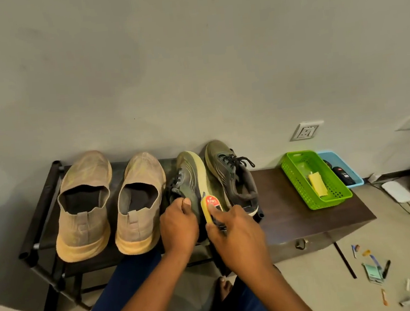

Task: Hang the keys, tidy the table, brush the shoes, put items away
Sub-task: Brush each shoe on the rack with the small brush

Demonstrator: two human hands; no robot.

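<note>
An olive-green laced sneaker point(191, 177) lies tipped on its side on the black shoe rack point(43, 199), its pale sole turned right. My left hand point(178, 224) grips its heel end. My right hand point(236, 238) holds a yellow shoe brush with a red label point(211, 205) against the sneaker's side. The matching green sneaker point(231, 172) stands upright just to the right. Two beige slip-on shoes point(84, 207) point(140, 203) stand side by side on the rack's left part.
A dark wooden low table point(294, 211) adjoins the rack, carrying a green basket point(314, 181) with yellow items and a blue basket point(343, 167) with dark objects. Small items point(373, 271) lie scattered on the floor at right, near cables and a white device point(397, 191).
</note>
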